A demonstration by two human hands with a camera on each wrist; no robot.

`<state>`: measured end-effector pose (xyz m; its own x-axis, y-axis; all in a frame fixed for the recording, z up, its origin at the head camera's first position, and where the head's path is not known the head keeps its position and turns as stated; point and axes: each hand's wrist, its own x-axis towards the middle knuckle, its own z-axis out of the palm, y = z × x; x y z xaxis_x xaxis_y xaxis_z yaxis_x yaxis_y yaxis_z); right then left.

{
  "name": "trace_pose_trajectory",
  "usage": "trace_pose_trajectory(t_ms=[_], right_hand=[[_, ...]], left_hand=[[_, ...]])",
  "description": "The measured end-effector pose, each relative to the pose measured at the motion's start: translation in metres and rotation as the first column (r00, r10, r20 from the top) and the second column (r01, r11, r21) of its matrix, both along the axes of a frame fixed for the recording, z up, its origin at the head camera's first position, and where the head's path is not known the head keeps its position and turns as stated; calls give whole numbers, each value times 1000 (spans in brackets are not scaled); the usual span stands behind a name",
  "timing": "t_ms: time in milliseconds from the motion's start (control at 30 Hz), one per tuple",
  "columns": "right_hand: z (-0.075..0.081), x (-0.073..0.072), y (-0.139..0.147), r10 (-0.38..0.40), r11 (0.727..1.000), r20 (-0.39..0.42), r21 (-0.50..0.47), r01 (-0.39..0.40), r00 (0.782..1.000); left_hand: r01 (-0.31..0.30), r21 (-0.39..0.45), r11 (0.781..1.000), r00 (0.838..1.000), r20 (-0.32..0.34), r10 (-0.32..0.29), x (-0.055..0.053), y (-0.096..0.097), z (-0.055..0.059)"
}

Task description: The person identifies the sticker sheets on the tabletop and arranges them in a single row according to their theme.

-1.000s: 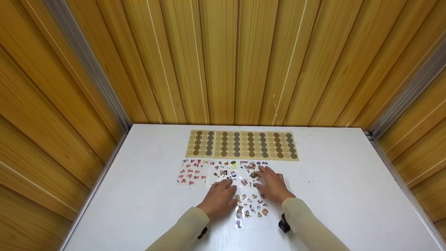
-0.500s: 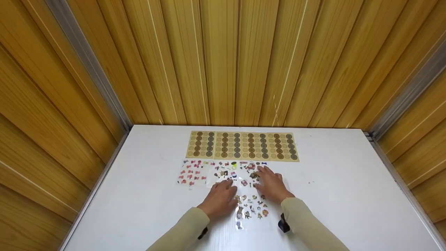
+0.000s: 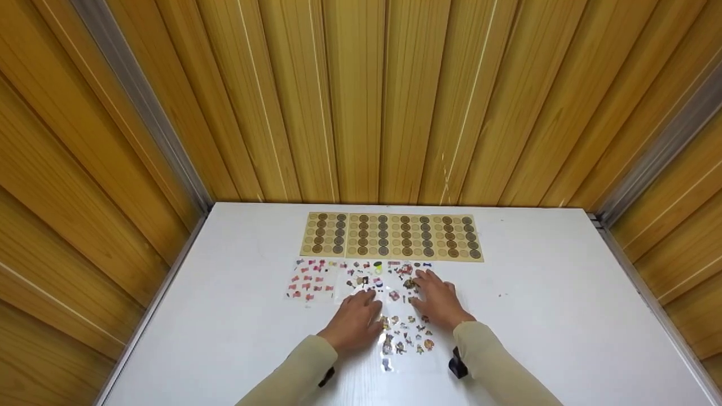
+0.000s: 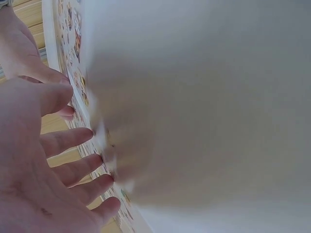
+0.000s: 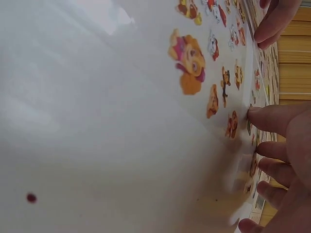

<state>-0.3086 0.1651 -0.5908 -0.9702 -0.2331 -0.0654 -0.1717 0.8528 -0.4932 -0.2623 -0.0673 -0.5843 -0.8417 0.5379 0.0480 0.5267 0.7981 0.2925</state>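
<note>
Both hands lie over clear sticker sheets on a white table. My left hand [image 3: 354,318] has its fingers spread, fingertips resting at the lower edge of the middle sheet with small pictures [image 3: 361,280]. Its thumb touches the left side of the nearer sheet of cartoon dog stickers [image 3: 409,334]. My right hand [image 3: 441,300] presses with straight, spread fingertips on the right-hand sheet [image 3: 395,295]. In the right wrist view, its thumb and fingers [image 5: 279,119] touch the sheet just beyond the dog stickers [image 5: 189,63]. In the left wrist view, the left fingers [image 4: 73,141] are extended.
Behind the clear sheets, a row of tan sheets with round brown and grey stickers [image 3: 406,235] lies near the table's [image 3: 541,316] back edge. A sheet of pink stickers [image 3: 310,280] lies at the left. Wood-look panels [image 3: 361,101] enclose the table.
</note>
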Motion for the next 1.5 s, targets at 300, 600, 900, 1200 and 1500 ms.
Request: trace_pose_trajectory(t_ms=[300, 600, 900, 1200, 1500], right_hand=[[1, 2, 0, 1, 1000, -6, -6, -1, 1000], [1, 4, -1, -14, 1000, 9, -10, 14, 1000], [0, 8, 4, -25, 997, -38, -70, 22, 999], [3, 39, 8, 58, 991, -105, -114, -70, 993], [6, 79, 7, 258, 965, -160, -10, -263, 953]], left_hand=[[5, 8, 1000, 1000, 3, -5, 0, 0, 1], [-80, 71, 994, 996, -38, 83, -4, -17, 3], [-412, 70, 908, 911, 46, 410, -13, -58, 1], [-505, 60, 861, 859, 133, 495, -12, -67, 0], [-479, 36, 877, 876, 83, 475, -12, -62, 2]])
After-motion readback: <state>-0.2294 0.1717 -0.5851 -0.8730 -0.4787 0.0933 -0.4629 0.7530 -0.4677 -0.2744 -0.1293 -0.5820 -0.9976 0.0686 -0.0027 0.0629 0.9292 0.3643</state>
